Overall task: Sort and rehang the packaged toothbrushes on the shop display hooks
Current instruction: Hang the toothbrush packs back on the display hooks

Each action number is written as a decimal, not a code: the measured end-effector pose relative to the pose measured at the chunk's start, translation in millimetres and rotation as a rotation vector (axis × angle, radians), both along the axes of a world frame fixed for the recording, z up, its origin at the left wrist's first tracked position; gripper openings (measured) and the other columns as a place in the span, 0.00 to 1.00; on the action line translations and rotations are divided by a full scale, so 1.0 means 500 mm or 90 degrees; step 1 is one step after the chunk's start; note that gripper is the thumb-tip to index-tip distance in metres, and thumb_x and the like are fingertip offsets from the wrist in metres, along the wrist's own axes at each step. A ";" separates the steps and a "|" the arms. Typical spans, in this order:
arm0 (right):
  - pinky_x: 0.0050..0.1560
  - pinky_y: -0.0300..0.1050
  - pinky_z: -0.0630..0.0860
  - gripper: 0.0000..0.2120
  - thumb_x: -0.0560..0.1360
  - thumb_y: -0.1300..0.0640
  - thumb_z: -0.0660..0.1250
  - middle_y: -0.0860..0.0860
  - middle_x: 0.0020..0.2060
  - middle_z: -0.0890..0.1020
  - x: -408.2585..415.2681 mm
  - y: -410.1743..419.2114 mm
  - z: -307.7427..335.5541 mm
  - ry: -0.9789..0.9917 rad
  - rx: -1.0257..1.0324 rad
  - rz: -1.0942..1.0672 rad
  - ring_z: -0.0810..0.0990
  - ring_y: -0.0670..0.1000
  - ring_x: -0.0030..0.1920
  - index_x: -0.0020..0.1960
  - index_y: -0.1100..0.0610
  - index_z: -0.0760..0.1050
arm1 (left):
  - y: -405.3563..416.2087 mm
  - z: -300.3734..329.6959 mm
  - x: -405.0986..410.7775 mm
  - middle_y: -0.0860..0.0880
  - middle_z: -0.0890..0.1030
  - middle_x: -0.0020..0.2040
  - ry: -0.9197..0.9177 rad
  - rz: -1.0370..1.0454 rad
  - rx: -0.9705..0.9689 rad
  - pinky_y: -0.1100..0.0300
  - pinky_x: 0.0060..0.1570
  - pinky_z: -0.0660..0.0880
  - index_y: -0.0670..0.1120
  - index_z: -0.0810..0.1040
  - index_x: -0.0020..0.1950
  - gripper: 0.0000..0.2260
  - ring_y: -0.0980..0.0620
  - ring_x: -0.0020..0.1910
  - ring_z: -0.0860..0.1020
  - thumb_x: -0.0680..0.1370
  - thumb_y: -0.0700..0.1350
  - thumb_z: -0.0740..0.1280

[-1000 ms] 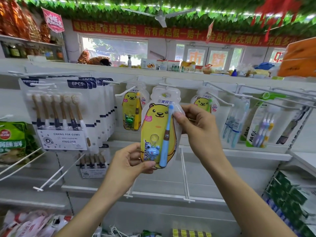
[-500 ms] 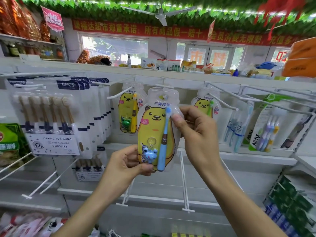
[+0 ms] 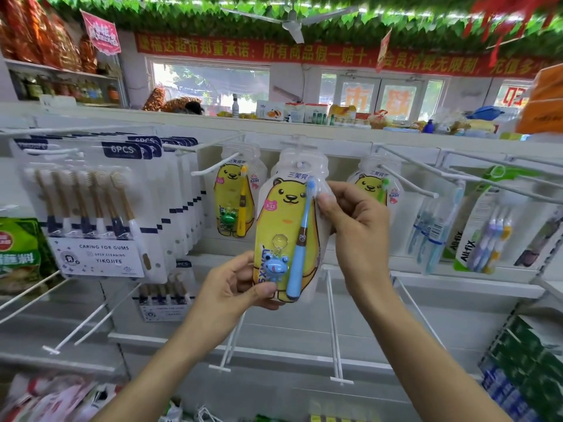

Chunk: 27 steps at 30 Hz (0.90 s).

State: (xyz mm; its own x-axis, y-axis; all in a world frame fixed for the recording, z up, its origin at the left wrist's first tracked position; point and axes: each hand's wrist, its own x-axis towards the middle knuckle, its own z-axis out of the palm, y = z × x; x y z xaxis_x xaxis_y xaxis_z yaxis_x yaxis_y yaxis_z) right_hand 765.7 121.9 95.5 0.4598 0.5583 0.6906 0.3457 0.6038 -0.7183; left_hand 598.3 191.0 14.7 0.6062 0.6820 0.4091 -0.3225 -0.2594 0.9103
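Both hands hold a yellow bear toothbrush pack (image 3: 285,217) with a blue brush and a blue frog keyring. My left hand (image 3: 240,287) grips its bottom edge, thumb on the front. My right hand (image 3: 353,226) pinches its upper right edge beside the brush head. The pack's hang hole sits at a hook (image 3: 300,164) on the top rail. A like pack with a yellow brush (image 3: 234,202) hangs to the left, another with a green brush (image 3: 376,185) to the right.
Six-piece toothbrush packs (image 3: 91,214) fill the hooks at left. All-fix brush packs (image 3: 478,229) hang at right. Bare white hooks (image 3: 335,327) jut out from the lower rail. Green bags (image 3: 18,254) sit at far left, boxes (image 3: 524,370) at lower right.
The held pack has risen slightly toward the top rail, with both hands keeping their grip. The view has shifted a little to the right.
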 end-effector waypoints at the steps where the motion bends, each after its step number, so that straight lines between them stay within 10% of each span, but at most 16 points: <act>1: 0.41 0.43 0.79 0.06 0.80 0.63 0.67 0.53 0.42 0.87 0.011 0.010 -0.002 -0.006 -0.034 -0.006 0.85 0.52 0.43 0.51 0.59 0.83 | 0.004 -0.003 0.005 0.40 0.86 0.50 0.008 0.003 -0.015 0.50 0.42 0.83 0.41 0.77 0.62 0.17 0.41 0.43 0.85 0.73 0.37 0.71; 17: 0.48 0.61 0.81 0.20 0.73 0.40 0.62 0.49 0.43 0.86 0.123 0.192 -0.003 -0.100 -0.179 -0.162 0.84 0.51 0.46 0.51 0.53 0.82 | 0.179 -0.016 0.166 0.43 0.84 0.51 0.108 0.137 0.003 0.53 0.40 0.83 0.51 0.74 0.55 0.12 0.45 0.38 0.84 0.81 0.35 0.65; 27: 0.45 0.58 0.80 0.13 0.79 0.49 0.64 0.50 0.41 0.85 0.138 0.234 -0.011 -0.150 -0.189 -0.214 0.84 0.51 0.43 0.50 0.57 0.81 | 0.228 -0.023 0.195 0.42 0.80 0.58 0.140 0.177 0.006 0.54 0.39 0.83 0.54 0.73 0.54 0.11 0.46 0.36 0.84 0.82 0.37 0.63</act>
State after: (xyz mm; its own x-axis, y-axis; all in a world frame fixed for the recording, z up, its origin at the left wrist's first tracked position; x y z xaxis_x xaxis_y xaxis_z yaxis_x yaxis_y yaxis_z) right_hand 834.4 239.1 90.2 0.4989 0.5940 0.6310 0.6596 0.2120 -0.7211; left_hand 695.6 305.1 3.3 0.4719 0.8306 0.2957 -0.0343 -0.3178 0.9475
